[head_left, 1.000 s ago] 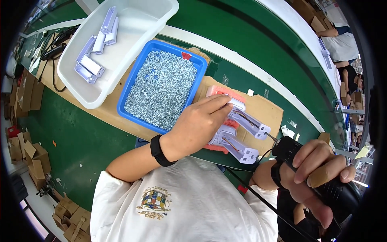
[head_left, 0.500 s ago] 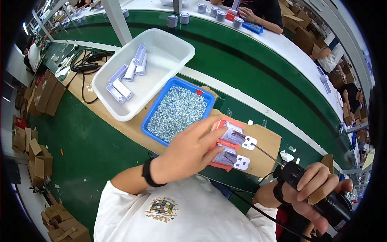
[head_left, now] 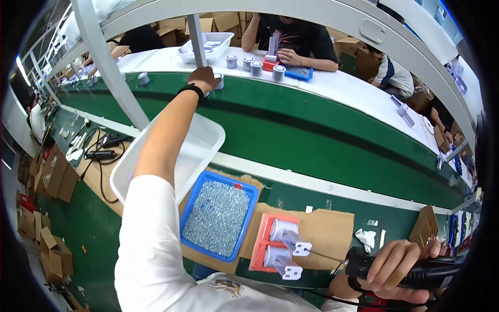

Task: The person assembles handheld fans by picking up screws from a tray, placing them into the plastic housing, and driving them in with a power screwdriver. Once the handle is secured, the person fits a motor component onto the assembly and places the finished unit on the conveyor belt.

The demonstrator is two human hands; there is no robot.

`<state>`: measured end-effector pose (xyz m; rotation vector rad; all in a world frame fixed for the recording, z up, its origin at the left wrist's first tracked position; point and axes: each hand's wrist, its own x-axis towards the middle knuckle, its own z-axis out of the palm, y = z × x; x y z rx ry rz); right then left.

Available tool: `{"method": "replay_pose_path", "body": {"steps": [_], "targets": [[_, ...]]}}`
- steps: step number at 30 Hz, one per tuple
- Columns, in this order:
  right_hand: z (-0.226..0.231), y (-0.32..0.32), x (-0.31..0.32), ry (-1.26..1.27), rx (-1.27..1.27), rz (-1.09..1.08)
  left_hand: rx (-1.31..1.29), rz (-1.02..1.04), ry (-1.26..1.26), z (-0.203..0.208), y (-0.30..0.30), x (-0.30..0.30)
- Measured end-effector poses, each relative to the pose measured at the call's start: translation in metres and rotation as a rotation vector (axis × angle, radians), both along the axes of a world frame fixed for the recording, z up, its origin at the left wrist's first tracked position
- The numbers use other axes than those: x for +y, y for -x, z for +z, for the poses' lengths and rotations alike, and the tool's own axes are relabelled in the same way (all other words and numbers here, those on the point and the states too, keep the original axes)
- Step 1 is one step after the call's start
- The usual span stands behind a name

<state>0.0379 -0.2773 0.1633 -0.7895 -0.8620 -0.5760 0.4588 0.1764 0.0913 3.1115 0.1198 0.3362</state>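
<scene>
My left hand is stretched across the green belt to the far white ledge. Its fingers curl down over pale cylindrical parts; one cylindrical part shows beside the fingers, and a bit of another shows under the palm. My right hand is wrapped around a black electric screwdriver. The long bit points left, its tip close to the end plate of the upper pale bracket. Two such assemblies, each a round housing with a bracket, lie side by side in a red fixture.
A blue tray of small silvery screws sits left of the fixture. Under my left arm stands a white tub. Cables lie at the left. Across the belt, a co-worker handles a part. A metal post rises near my arm.
My left hand has left the fixture and reached forward to the cylindrical parts on the far ledge. The view has tilted up. My right hand still holds the screwdriver by the fixture.
</scene>
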Motion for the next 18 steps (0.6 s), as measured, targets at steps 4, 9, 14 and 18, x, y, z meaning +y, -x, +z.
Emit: {"method": "replay_pose_path", "body": {"steps": [4, 9, 14, 18], "targets": [[0.002, -0.012, -0.001, -0.013, 0.072, -0.005, -0.068, 0.115, -0.03, -0.062, -0.064, 0.017], [0.01, -0.03, -0.014, 0.21, 0.183, 0.298, -0.07, 0.093, 0.062, -0.097, -0.102, 0.013], [-0.002, -0.035, -0.003, 0.034, 0.221, 0.134, 0.04, -0.06, 0.082, -0.107, -0.121, 0.031], [-0.009, -0.044, -0.003, -0.051, 0.233, 0.06, 0.076, -0.201, 0.036, -0.069, -0.093, 0.005]]}}
